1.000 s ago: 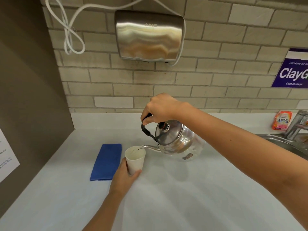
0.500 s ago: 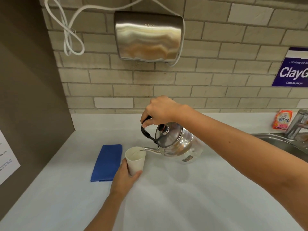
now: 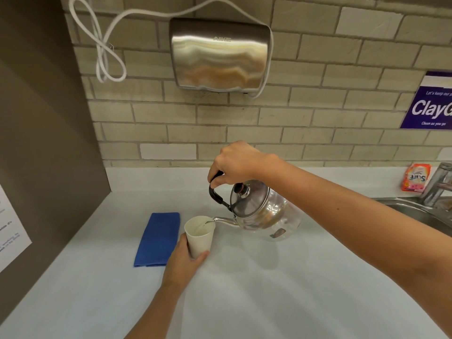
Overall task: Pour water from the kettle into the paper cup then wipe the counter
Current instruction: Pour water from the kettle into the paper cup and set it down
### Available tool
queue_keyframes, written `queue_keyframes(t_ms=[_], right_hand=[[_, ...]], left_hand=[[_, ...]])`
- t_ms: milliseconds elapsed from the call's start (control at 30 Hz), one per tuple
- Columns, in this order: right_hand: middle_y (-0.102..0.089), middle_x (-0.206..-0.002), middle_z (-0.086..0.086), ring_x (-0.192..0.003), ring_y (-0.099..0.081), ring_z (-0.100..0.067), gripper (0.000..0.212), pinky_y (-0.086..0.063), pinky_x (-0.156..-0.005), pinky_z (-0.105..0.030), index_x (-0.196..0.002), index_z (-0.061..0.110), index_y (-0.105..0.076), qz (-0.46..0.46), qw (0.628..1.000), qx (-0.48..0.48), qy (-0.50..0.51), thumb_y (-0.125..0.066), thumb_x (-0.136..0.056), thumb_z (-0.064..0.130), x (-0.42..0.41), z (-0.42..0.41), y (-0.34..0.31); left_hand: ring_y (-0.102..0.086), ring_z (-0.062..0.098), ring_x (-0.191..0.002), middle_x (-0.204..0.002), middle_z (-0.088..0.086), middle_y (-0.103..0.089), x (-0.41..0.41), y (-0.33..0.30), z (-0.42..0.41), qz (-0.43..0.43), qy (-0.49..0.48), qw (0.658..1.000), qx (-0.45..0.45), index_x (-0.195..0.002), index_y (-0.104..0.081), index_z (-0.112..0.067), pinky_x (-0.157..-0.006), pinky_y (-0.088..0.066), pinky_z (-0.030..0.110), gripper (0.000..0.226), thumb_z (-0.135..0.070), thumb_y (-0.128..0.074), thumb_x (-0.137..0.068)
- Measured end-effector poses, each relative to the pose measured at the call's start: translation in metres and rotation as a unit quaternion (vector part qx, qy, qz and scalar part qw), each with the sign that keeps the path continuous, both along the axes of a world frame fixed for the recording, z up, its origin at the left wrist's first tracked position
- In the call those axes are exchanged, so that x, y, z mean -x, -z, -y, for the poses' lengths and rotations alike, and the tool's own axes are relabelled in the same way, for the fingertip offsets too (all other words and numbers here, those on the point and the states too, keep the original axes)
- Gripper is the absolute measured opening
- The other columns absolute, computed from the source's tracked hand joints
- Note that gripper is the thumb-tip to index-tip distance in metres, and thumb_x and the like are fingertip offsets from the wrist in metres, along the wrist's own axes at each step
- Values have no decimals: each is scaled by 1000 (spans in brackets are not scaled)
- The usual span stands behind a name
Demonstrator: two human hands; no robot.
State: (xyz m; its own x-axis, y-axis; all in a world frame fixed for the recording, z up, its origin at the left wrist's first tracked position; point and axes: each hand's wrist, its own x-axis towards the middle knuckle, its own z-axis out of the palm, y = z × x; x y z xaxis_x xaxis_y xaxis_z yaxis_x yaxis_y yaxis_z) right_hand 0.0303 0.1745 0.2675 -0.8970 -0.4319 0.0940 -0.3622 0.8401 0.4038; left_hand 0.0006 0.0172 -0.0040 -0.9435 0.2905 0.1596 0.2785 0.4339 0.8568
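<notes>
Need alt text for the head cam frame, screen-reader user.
A right hand tilts a steel kettle by its black handle, spout over a paper cup held by the left hand on a pale counter. A folded blue cloth lies left of the cup.

Both forearms are bare, with no sleeves, watch or bracelet in view; the left hand (image 3: 184, 261) and right hand (image 3: 236, 161) are ungloved, without rings.

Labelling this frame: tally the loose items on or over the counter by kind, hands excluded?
Kettle: 1, tilted, held by the right hand
Paper cup: 1, in the left hand grip
Blue cloth: 1, folded flat
Detergent sachet: 1, by the wall
Total: 4
</notes>
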Motion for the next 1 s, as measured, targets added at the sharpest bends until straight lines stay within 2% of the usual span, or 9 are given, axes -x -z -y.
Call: queue_keyframes(t_ms=[233, 367, 500, 867, 1000], right_hand=[[-71, -87, 5, -67, -45, -12, 28, -26, -46, -22, -107, 33, -66, 2, 1000, -5, 0, -53, -87, 48, 0, 2, -1], [-55, -67, 10, -66, -45, -12, 28, -26, -46, -22, -106, 33, -67, -2, 1000, -8, 3, -53, -87, 49, 0, 5, -4], [-68, -83, 6, -68, -46, -13, 28, -27, -47, -21, -106, 33, -66, -8, 1000, -9, -2, -53, -87, 49, 0, 5, -7], [-71, -88, 5, -69, -46, -13, 28, -24, -46, -21, -106, 34, -66, -10, 1000, -18, -6, -52, -87, 49, -1, 7, -9], [-72, -91, 5, -77, -56, -16, 29, -25, -47, -21, -107, 34, -66, -9, 1000, -27, -13, -52, -87, 50, 0, 8, -7]], left_hand=[[-53, 21, -114, -131, 3, -54, 0, 0, 0, 2, 0, 1000, 0, -134, -32, -22, -96, -49, 39, 76, -38, -75, -73], [-53, 21, -115, -131, 4, -54, 0, 0, -1, 2, -4, 1000, 0, -135, -32, -21, -94, -48, 37, 77, -37, -75, -73], [-53, 22, -115, -131, 5, -53, 0, 1, -1, 0, -4, 1000, 1, -135, -32, -20, -94, -48, 37, 77, -36, -75, -73], [-53, 21, -113, -129, 4, -54, 2, 3, -1, 0, -6, 1000, 3, -134, -33, -21, -91, -47, 35, 76, -37, -75, -73], [-53, 21, -112, -129, 4, -54, 4, 5, -1, 2, -5, 1000, 5, -134, -32, -23, -92, -48, 37, 77, -38, -75, -72]])
